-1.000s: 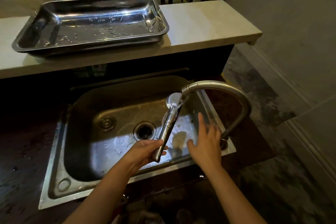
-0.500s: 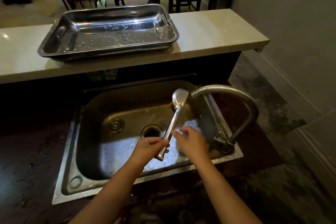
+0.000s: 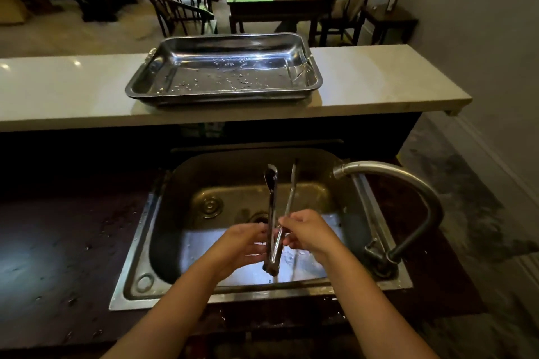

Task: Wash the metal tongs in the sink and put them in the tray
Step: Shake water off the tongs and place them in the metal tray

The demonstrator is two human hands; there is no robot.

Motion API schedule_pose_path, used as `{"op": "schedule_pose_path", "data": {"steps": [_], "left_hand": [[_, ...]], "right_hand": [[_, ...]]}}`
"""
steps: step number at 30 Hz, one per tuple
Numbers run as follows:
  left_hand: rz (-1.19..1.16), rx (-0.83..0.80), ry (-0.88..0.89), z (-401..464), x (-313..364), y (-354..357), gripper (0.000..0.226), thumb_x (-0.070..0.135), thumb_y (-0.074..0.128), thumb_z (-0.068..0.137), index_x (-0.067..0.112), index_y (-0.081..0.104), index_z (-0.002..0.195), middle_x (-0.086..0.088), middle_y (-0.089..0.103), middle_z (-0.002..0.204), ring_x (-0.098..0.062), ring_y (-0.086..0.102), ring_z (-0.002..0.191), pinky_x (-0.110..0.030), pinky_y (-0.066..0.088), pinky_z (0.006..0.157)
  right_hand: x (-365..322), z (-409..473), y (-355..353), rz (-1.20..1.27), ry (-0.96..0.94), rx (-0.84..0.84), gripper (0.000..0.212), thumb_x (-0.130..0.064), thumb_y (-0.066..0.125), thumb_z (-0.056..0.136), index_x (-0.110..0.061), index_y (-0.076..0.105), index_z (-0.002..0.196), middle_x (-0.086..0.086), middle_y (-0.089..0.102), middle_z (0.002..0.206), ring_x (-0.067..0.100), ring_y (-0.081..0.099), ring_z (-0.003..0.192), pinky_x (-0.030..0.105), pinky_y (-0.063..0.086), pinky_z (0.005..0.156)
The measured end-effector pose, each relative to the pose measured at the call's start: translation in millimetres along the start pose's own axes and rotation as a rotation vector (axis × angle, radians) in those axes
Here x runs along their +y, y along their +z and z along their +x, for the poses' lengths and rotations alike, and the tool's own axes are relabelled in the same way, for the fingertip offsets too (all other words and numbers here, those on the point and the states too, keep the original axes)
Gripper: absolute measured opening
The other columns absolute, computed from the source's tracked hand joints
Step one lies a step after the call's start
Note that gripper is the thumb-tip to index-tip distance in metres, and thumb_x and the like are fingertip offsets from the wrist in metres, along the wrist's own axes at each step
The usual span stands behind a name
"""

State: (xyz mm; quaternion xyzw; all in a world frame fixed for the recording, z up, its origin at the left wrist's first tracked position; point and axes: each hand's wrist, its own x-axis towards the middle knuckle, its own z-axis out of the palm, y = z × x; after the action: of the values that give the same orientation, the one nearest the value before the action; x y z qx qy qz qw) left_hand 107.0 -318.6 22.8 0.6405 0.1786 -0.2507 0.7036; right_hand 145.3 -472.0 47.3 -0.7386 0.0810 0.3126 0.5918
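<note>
We hold the shiny metal tongs (image 3: 274, 213) above the steel sink (image 3: 376, 213), our left hand (image 3: 245, 245) and right hand (image 3: 309, 232) both clasped around their lower arms, tips spread apart and pointing away. Beyond, the rectangular steel tray (image 3: 316, 79) sits on the pale counter (image 3: 379, 79).

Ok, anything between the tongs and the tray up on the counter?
Nothing visible. Both hands, left hand and right hand, hold the tongs over the sink; the tray holds only droplets, and the faucet arches off to the right.
</note>
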Motion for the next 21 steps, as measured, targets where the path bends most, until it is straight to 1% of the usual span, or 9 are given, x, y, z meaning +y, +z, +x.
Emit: {"op": "schedule_pose_path", "data": {"steps": [2, 4, 6, 8, 9, 12, 13, 17, 21], "left_hand": [[0.03, 0.018, 0.015, -4, 6, 1, 0.022, 0.027, 0.055, 0.087, 0.016, 0.072, 0.08, -0.004, 0.07, 0.081, -0.018, 0.067, 0.077, -0.028, 0.054, 0.07], [-0.001, 0.053, -0.019, -6, 11, -1, 0.023, 0.021, 0.054, 0.089, 0.013, 0.069, 0.073, -0.003, 0.068, 0.07, -0.012, 0.066, 0.062, -0.022, 0.054, 0.058], [-0.035, 0.048, -0.096, -9, 12, -4, 0.025, 0.016, 0.053, 0.091, 0.01, 0.064, 0.069, 0.001, 0.067, 0.054, -0.006, 0.061, 0.045, -0.017, 0.051, 0.047], [-0.038, 0.053, -0.146, -11, 10, -8, 0.025, 0.014, 0.052, 0.092, 0.008, 0.061, 0.069, 0.002, 0.064, 0.045, -0.005, 0.058, 0.039, -0.016, 0.048, 0.043], [-0.038, 0.068, -0.15, -12, 9, -10, 0.022, 0.015, 0.053, 0.091, 0.007, 0.062, 0.072, 0.001, 0.066, 0.05, -0.006, 0.06, 0.044, -0.017, 0.05, 0.046], [-0.008, 0.163, -0.104, -12, 4, -16, 0.016, 0.018, 0.058, 0.088, 0.005, 0.067, 0.09, -0.011, 0.072, 0.085, -0.02, 0.069, 0.081, -0.03, 0.056, 0.078], [0.01, 0.192, -0.08, -12, 3, -19, 0.016, 0.018, 0.059, 0.087, 0.006, 0.068, 0.092, -0.01, 0.073, 0.088, -0.021, 0.07, 0.086, -0.031, 0.056, 0.08], [0.025, 0.226, -0.062, -14, 5, -34, 0.012, 0.018, 0.063, 0.085, 0.009, 0.069, 0.089, -0.003, 0.077, 0.073, -0.015, 0.073, 0.073, -0.022, 0.057, 0.059], [0.012, 0.166, -0.171, -14, 3, -52, 0.016, 0.015, 0.06, 0.086, 0.003, 0.066, 0.094, -0.01, 0.075, 0.081, -0.016, 0.072, 0.073, -0.022, 0.056, 0.059]], "right_hand": [[-3, 0, 1, 0.069, 0.032, -0.046, 0.02, -0.015, 0.051, 0.093, -0.006, 0.063, 0.08, 0.014, 0.068, 0.08, 0.011, 0.054, 0.051, 0.018, 0.046, 0.049], [-4, 2, 3, 0.141, 0.095, -0.08, 0.02, -0.015, 0.052, 0.093, -0.005, 0.062, 0.079, 0.014, 0.065, 0.077, 0.012, 0.053, 0.05, 0.017, 0.045, 0.044], [-2, 3, 4, 0.096, 0.161, -0.122, 0.018, -0.019, 0.053, 0.092, -0.005, 0.061, 0.085, 0.011, 0.063, 0.074, 0.012, 0.054, 0.051, 0.017, 0.045, 0.041], [1, 6, 5, 0.056, 0.194, -0.168, 0.018, -0.023, 0.054, 0.092, -0.006, 0.06, 0.09, 0.008, 0.063, 0.074, 0.013, 0.057, 0.055, 0.017, 0.045, 0.043], [1, 7, 6, 0.054, 0.197, -0.187, 0.018, -0.024, 0.054, 0.092, -0.007, 0.061, 0.092, 0.007, 0.064, 0.075, 0.013, 0.059, 0.057, 0.018, 0.046, 0.045], [-2, 9, 11, 0.031, 0.171, -0.203, 0.016, -0.022, 0.054, 0.092, -0.009, 0.062, 0.087, 0.004, 0.064, 0.075, 0.013, 0.062, 0.058, 0.019, 0.049, 0.048], [-4, 10, 14, 0.022, 0.158, -0.201, 0.015, -0.02, 0.054, 0.092, -0.009, 0.061, 0.085, 0.005, 0.064, 0.075, 0.012, 0.063, 0.057, 0.019, 0.05, 0.048], [-7, 16, 28, -0.012, 0.127, -0.186, 0.016, -0.018, 0.053, 0.092, -0.005, 0.062, 0.087, 0.006, 0.063, 0.079, 0.014, 0.065, 0.062, 0.019, 0.052, 0.049], [-1, 18, 47, 0.02, 0.226, -0.199, 0.017, -0.02, 0.054, 0.092, -0.009, 0.061, 0.08, 0.003, 0.065, 0.071, 0.01, 0.066, 0.052, 0.018, 0.05, 0.048]]}}
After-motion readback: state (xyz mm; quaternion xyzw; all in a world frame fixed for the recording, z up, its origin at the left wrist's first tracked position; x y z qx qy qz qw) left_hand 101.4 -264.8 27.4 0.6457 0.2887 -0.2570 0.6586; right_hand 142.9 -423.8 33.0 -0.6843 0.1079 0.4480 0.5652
